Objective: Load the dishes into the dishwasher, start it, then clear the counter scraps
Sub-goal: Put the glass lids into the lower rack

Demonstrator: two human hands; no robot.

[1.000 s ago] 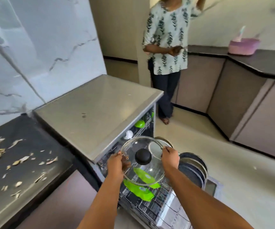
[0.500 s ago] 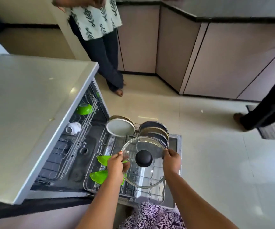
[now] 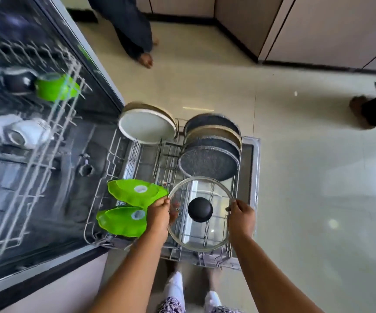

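One round glass lid (image 3: 201, 214) (black knob), rim pinched by left hand (image 3: 158, 216) and right hand (image 3: 241, 216); two green leaf-shaped plates (image 3: 135, 195); lower rack (image 3: 137, 154) wire.

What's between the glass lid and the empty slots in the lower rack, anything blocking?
Nothing visible. Left hand and right hand grip the glass lid by its rim over bare tines at the lower rack front. Grey plates stand behind that spot, green plates to its left.
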